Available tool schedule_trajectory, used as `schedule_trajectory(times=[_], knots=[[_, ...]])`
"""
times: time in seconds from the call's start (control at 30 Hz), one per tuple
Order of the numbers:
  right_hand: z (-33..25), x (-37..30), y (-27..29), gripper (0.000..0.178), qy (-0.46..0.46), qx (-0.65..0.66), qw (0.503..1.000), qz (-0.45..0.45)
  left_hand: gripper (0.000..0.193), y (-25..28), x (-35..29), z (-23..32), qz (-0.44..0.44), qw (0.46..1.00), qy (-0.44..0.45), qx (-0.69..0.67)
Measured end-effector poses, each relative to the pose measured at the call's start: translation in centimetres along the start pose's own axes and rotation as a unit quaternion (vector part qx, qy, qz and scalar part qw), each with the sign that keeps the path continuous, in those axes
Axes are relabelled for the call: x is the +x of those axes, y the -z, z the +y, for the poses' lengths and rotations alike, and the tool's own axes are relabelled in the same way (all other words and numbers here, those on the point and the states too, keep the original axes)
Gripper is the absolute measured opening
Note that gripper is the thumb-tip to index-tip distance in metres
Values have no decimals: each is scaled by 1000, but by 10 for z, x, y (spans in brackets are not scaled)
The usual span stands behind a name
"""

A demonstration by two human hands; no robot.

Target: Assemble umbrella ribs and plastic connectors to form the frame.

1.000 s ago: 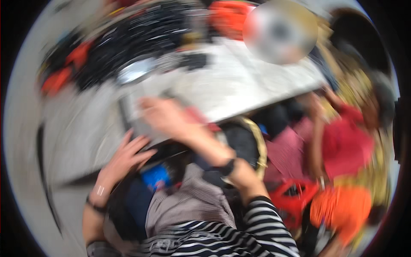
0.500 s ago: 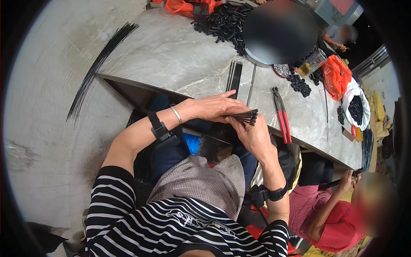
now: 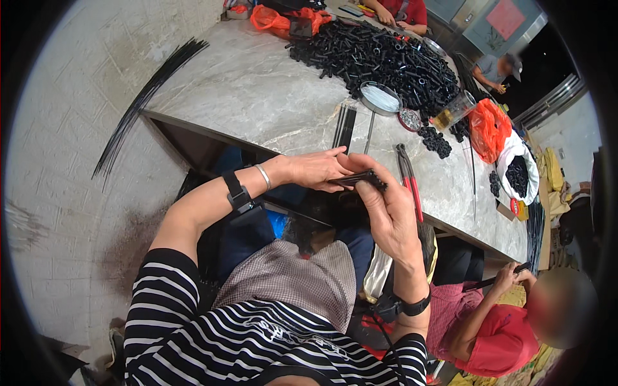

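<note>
Between my hands, above the table's near edge, lies a bundle of thin black rods (image 3: 362, 179), its ends bunched toward the right. My left hand (image 3: 315, 170) is closed around the left part of the bundle, with one finger stretched toward the table. My right hand (image 3: 391, 215) grips the right end, thumb on top and fingers curved behind. More black rods (image 3: 344, 127) lie on the table just beyond my hands. Pliers with red handles (image 3: 412, 186) rest to the right of my right hand.
A large pile of short black tubes (image 3: 386, 61) covers the far table. Near it stand a round dish (image 3: 381, 98), a glass jar (image 3: 454, 110), an orange bag (image 3: 488, 128) and a white sack (image 3: 519, 145). Long rods (image 3: 145, 106) overhang the left edge. A person in red (image 3: 492, 334) sits at right.
My right hand has turned and its fingers have lifted behind the bundle, whose ends now sit closer together. A dark blurred round shape no longer covers the tube pile.
</note>
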State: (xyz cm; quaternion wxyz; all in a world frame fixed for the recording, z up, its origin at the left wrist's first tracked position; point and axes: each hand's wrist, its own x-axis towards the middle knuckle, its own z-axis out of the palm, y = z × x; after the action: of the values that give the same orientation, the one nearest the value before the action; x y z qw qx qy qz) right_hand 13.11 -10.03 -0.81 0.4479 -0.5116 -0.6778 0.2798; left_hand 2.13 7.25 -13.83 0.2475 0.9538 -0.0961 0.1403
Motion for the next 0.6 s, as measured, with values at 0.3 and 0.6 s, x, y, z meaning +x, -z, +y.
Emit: schedule_trajectory(times=[0.3,0.6], knots=[[5,9,18,35,35,47,995,-75,39,-12,-3,-15,12,1000,-1,-17],[6,14,7,21,44,21,998,27,39,1,2,-10,-6,999,-5,-42]])
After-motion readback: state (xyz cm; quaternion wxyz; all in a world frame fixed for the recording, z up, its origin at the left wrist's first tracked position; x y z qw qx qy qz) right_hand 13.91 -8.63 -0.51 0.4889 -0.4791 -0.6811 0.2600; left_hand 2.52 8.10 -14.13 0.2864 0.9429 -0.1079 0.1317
